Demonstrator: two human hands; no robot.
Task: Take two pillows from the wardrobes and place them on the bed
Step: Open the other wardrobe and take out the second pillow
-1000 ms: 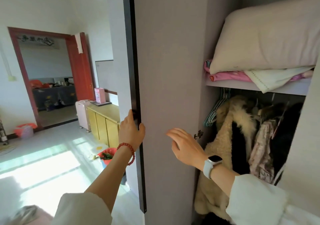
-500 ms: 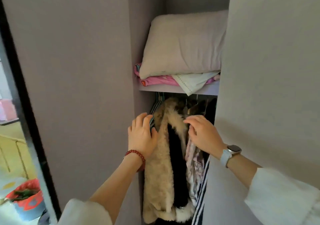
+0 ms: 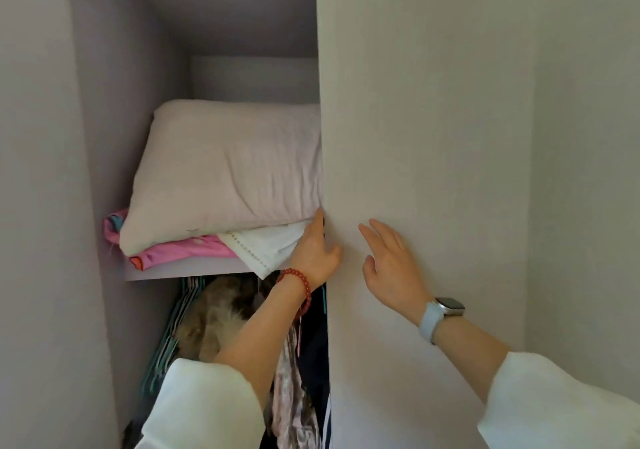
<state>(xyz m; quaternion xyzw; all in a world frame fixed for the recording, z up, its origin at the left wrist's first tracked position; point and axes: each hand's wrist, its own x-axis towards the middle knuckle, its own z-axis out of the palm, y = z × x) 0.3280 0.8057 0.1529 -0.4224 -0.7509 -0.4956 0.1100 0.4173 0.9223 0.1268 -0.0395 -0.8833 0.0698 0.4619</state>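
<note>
One pillow (image 3: 225, 175) in view, none taken yet. Both hands have come up off the hanging clothes (image 3: 214, 324) to shelf (image 3: 180, 272) level. The left hand (image 3: 313, 251) hooks the edge of the right door (image 3: 433, 137), thumb in front, fingers tucked behind. The right hand (image 3: 391, 265) lies flat on the door face, fingers spread. Prob. opening it wider, since it hides the pillow's right end. Pillow sits on folded cloths (image 3: 187, 249), at 10 o'clock from left hand, v. close.

No readable text, label, brand or number on wardrobe (image 3: 415, 102), pillow (image 3: 225, 171) or watch (image 3: 447, 306)
</note>
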